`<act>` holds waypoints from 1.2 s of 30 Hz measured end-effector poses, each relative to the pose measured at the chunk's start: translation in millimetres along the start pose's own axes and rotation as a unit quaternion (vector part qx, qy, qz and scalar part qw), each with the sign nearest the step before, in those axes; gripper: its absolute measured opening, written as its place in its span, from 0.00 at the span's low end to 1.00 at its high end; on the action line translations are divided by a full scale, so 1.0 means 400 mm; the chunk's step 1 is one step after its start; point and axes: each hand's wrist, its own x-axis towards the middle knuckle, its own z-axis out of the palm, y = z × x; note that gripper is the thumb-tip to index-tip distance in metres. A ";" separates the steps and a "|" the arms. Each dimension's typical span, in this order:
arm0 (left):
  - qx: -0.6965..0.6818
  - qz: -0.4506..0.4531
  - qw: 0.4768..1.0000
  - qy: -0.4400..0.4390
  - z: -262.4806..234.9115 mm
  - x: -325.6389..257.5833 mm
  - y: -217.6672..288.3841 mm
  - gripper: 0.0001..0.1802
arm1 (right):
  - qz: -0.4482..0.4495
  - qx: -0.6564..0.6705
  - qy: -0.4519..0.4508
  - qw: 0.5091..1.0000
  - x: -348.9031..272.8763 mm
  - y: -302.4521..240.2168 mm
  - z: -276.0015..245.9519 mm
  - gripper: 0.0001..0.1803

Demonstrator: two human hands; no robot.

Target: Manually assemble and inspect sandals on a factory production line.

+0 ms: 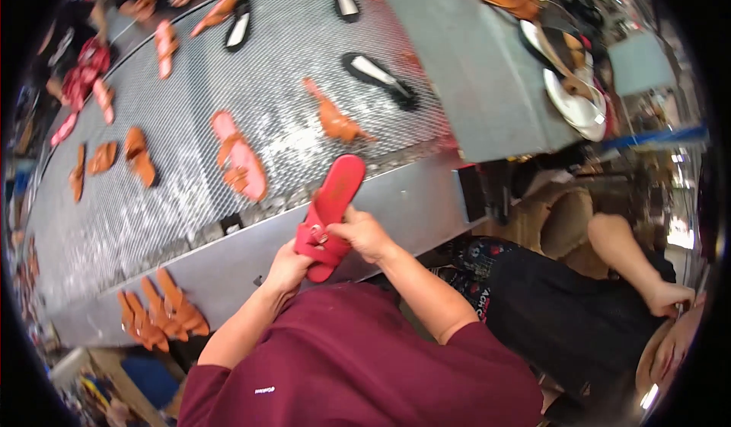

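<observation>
A red slide sandal [335, 191] with a buckle-like ornament on its strap is held in front of my body. My left hand [288, 268] grips its strap end from the left. On the other side, my right hand [361, 233] closes around the sandal's edge, thumb near the ornament. Just beyond the sandal lies an orange-brown sandal [335, 118] on the metal mesh conveyor [282, 61]. A pink-soled sandal with brown straps [240, 160] rests left of it. The fingers under the sandal are partly hidden.
More sandals and black shoes [377, 76] lie across the mesh. Several brown sandals [164, 313] stand on the metal ledge [403, 198] at left. A grey tabletop [457, 69] adjoins at right, with white-soled sandals [575, 103]. A co-worker in black [571, 313] is close on my right; others work at far left.
</observation>
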 end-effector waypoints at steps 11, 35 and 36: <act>-0.170 0.094 0.980 0.036 -0.058 0.101 0.112 0.24 | 0.111 0.010 -0.032 0.993 -0.038 0.049 -0.043 0.31; 0.758 0.348 0.531 0.150 -0.364 0.250 0.187 0.25 | -0.020 -0.651 0.307 0.694 0.406 -0.267 -0.447 0.50; 0.744 0.374 0.528 0.167 -0.359 0.250 0.191 0.23 | -0.005 -0.649 0.308 0.695 0.422 -0.284 -0.444 0.51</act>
